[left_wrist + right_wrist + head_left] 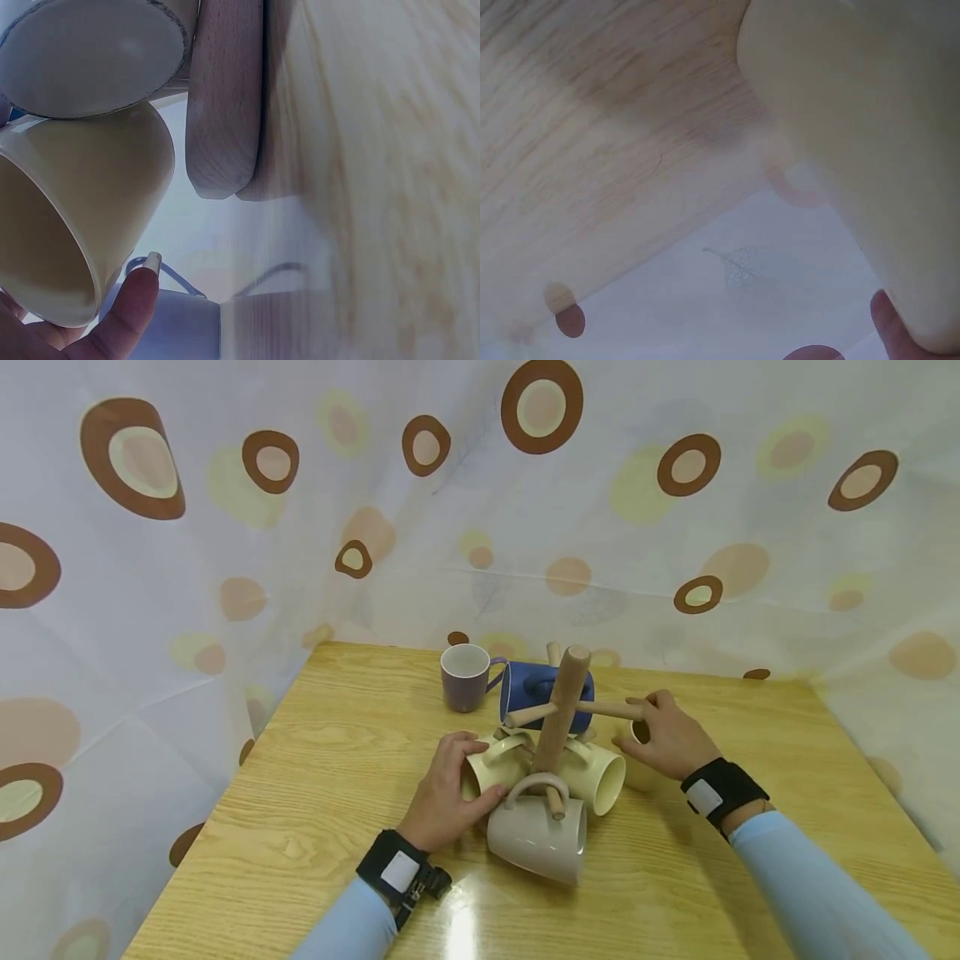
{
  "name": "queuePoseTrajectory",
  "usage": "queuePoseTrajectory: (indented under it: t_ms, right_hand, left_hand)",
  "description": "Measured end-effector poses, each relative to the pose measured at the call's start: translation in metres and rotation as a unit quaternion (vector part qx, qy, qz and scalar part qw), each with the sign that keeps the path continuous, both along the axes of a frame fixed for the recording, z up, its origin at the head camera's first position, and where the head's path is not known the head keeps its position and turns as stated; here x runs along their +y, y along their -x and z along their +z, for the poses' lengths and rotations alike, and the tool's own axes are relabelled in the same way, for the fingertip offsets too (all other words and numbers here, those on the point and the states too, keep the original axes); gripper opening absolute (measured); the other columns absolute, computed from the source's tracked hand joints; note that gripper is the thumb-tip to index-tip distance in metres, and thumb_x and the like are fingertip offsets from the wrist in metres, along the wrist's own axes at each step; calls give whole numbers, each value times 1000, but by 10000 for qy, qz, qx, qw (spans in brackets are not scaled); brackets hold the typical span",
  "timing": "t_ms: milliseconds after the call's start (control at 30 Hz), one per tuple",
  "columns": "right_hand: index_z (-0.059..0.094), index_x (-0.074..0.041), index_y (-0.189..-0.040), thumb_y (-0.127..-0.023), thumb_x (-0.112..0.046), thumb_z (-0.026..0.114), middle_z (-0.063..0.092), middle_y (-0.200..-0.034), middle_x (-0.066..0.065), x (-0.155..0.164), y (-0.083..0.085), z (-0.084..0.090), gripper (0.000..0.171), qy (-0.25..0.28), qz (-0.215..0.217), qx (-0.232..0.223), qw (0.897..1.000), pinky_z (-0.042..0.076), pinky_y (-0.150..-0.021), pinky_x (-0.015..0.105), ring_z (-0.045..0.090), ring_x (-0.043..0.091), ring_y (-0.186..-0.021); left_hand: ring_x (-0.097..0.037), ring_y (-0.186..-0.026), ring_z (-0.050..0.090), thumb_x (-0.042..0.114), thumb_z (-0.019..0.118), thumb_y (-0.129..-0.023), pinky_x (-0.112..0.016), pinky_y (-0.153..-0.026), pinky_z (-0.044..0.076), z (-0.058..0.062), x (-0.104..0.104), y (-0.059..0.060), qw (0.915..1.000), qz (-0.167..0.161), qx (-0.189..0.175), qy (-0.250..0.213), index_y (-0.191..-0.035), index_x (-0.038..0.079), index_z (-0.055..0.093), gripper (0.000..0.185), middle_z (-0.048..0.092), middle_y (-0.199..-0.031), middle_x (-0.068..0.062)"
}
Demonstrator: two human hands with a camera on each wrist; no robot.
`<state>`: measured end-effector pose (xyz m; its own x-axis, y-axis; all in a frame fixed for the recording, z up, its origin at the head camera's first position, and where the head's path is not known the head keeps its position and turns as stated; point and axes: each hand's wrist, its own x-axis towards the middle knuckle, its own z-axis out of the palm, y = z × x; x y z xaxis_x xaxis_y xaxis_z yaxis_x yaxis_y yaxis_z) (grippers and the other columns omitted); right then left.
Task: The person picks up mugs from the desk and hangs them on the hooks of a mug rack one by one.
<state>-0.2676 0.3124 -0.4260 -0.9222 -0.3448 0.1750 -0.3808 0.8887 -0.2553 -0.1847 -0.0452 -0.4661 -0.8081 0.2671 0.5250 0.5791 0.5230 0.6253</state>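
A wooden mug tree (564, 710) stands mid-table with mugs hung on its pegs. My left hand (450, 789) grips a cream mug (504, 770) on the left, its fingers around the rim; in the left wrist view, fingertips show at the same cream mug (97, 202). My right hand (667, 735) is at the end of an upper right peg (611, 709), holding another cream mug (877, 150) that hangs below the fingers. The hand hides most of that mug and its handle in the head view.
A second cream mug (596, 777) and a light grey mug (536, 839) hang low on the tree. A blue mug (532, 689) is on its far side. Behind it stands a purple mug (465, 685) on the wooden table (322, 777). A patterned curtain (480, 527) borders the table.
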Motion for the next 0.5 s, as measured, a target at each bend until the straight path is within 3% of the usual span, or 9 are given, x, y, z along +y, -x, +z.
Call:
queuePoseTrajectory:
  t_ms: [100,167,300,400,500]
  right_hand:
    - [64,0,-120,-89,-40,69,49,-120,23,2,0,0,51,-85,6,218,9997,45,-79,56,56,36,-87]
    - [63,-1,-122,-89,-35,67,53,-123,21,4,0,2,48,-107,-10,193,9998,44,-81,59,55,41,-98]
    - [52,-5,-139,-89,-26,60,52,-136,19,8,1,7,55,-96,30,-229,9997,46,-64,50,50,48,-111]
    - [40,-12,-149,-90,-27,57,40,-150,19,9,1,8,64,-277,-5,-460,9986,44,-58,47,42,53,-123]
    - [28,-17,-155,-92,-37,56,24,-157,24,7,-1,6,71,-496,-313,-495,9970,48,-58,54,34,58,-129]
  left_hand:
    - [-24,-127,47,32,75,-85,-43,-106,43,0,-1,0,10000,6,56,5,-128,10,47,56,46,-134,-15]
    - [-25,-127,47,32,76,-85,-44,-106,43,0,-1,0,9999,15,122,-3,-128,9,47,56,46,-133,-14]
    - [-24,-127,47,32,76,-84,-44,-106,43,0,-1,0,9998,62,171,-23,-128,9,48,57,46,-133,-12]
    - [-24,-127,47,32,76,-84,-44,-106,43,0,-1,1,9999,45,134,-33,-128,9,47,57,46,-133,-13]
    - [-24,-127,47,33,76,-85,-45,-105,44,0,-1,0,9999,3,100,-30,-128,9,47,57,46,-133,-14]
